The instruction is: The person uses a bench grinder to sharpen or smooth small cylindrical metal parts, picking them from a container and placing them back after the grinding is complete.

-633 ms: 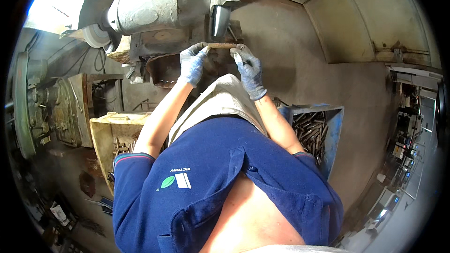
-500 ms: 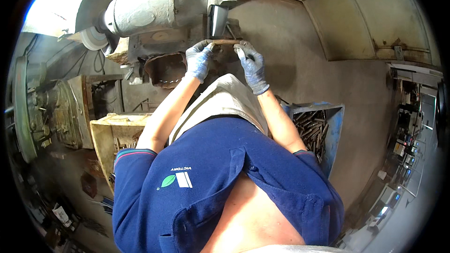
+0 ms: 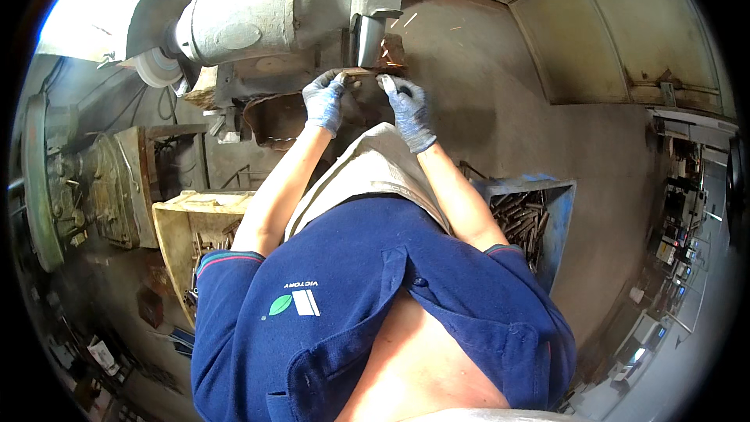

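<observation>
Between my two gloved hands lies a short, narrow brown metal bar point(image 3: 359, 72), held level against the wheel point(image 3: 370, 43) at the right end of a grey bench grinder point(image 3: 242, 19). My left hand point(image 3: 323, 101) pinches the bar's left end, fingers closed. At its other end my right hand point(image 3: 408, 107) is closed too, thumb and fingertips on the bar. Orange sparks point(image 3: 410, 20) fly up and to the right of the wheel. Grey and blue work gloves cover both hands. The exact contact between bar and wheel is partly hidden.
A blue bin point(image 3: 559, 227) full of metal pieces stands to my right, and a pale yellow bin point(image 3: 173, 238) with more pieces to my left. Below the grinder sits a rusty open container point(image 3: 273, 119). Another grinding wheel point(image 3: 158, 68) is at the grinder's left end.
Both hands have shifted slightly left with the bar, the right hand more. Sparks now fly from the wheel where none showed before.
</observation>
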A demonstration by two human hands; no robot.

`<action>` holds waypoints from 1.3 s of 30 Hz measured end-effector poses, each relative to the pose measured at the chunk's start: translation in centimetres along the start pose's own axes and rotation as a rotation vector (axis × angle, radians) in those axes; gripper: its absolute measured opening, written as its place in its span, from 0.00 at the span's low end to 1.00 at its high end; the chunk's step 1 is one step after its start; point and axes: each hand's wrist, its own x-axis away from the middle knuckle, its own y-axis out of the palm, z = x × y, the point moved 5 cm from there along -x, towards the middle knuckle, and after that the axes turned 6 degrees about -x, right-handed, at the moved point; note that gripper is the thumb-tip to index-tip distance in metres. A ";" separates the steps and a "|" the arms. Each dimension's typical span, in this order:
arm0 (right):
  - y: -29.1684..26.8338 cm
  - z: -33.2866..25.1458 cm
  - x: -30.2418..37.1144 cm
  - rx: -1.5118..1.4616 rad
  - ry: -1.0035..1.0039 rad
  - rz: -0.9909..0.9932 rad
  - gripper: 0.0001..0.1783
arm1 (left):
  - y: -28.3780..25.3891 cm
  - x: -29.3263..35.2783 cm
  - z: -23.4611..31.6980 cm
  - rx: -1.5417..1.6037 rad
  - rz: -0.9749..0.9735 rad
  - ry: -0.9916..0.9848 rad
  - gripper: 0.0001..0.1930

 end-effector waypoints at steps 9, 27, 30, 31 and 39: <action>2.3 2.8 -0.6 -0.154 0.064 -0.018 0.10 | -2.5 -0.4 1.8 -0.092 0.036 0.007 0.05; 1.3 5.8 -1.7 -0.262 0.226 -0.007 0.15 | -3.0 -2.8 -0.1 -0.216 0.075 0.029 0.06; 3.2 3.7 -0.8 -0.387 0.244 -0.021 0.13 | -3.9 -2.5 0.4 -0.176 0.083 0.039 0.05; 3.7 3.3 -0.6 -0.437 0.246 -0.016 0.10 | -3.8 -2.2 0.7 -0.130 0.082 0.030 0.05; 1.7 -3.0 3.8 0.219 -0.468 -0.200 0.15 | -3.7 3.9 4.5 -0.244 -0.098 0.165 0.08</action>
